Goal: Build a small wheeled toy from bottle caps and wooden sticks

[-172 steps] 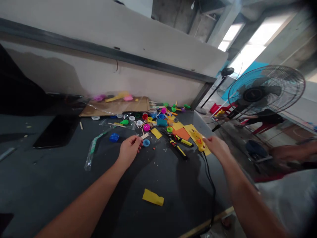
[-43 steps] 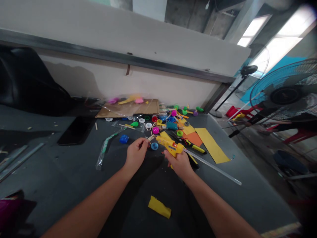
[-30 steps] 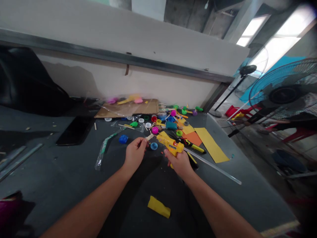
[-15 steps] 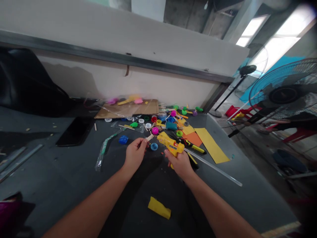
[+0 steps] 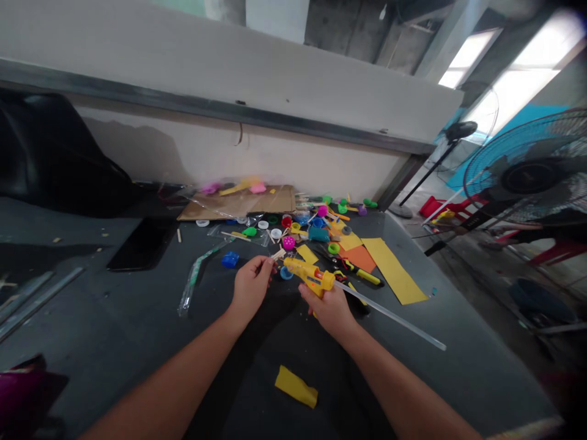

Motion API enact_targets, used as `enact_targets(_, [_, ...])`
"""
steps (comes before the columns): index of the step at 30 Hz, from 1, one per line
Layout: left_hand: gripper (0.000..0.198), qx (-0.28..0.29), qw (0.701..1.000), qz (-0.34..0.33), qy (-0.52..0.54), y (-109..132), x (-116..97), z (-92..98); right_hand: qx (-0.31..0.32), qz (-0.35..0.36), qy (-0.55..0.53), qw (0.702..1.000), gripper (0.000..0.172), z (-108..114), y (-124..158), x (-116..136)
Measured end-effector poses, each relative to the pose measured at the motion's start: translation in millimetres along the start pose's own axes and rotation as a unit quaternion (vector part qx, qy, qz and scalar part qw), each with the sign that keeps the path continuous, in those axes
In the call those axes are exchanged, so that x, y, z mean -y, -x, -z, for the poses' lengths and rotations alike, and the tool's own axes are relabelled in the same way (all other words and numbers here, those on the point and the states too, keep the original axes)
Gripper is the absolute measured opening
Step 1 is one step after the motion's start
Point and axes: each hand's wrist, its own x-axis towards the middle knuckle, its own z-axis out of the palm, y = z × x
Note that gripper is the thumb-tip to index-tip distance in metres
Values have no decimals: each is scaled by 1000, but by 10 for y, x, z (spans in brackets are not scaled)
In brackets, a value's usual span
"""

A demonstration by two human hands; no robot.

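Observation:
My right hand (image 5: 326,307) grips a yellow glue gun (image 5: 306,275) by its handle, a clear glue stick (image 5: 389,316) trailing from its back toward the right. The gun's nozzle points left at small wooden sticks (image 5: 277,254) that my left hand (image 5: 250,287) pinches between thumb and fingers. Both hands hover over the dark table (image 5: 137,318), close together. A blue bottle cap (image 5: 287,273) lies just behind the nozzle.
Coloured bottle caps (image 5: 288,242), yellow and orange paper (image 5: 394,270), a yellow-handled cutter (image 5: 360,273) and cardboard (image 5: 238,201) clutter the table's far side. A black phone (image 5: 142,243) lies left, a yellow scrap (image 5: 296,386) near me. A standing fan (image 5: 527,171) is at right.
Earlier my right hand picked the glue gun up from the right side of the table and brought it to my left hand. In the last half second the nozzle moved closer to the sticks.

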Motion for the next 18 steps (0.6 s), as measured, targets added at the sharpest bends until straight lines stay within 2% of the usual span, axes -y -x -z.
enact_targets(7, [29, 2, 1000, 4, -3, 5, 0, -5, -28, -31, -59, 997, 35, 33, -39, -27])
enact_targets(13, [29, 9, 1000, 2, 2, 3, 38, -3, -18, 4, 3, 1000, 31, 9, -8, -23])
enact_targets(18, [28, 9, 1000, -9, -4, 8, 26, 3, -26, -10, -29, 999, 34, 26, -33, -30])
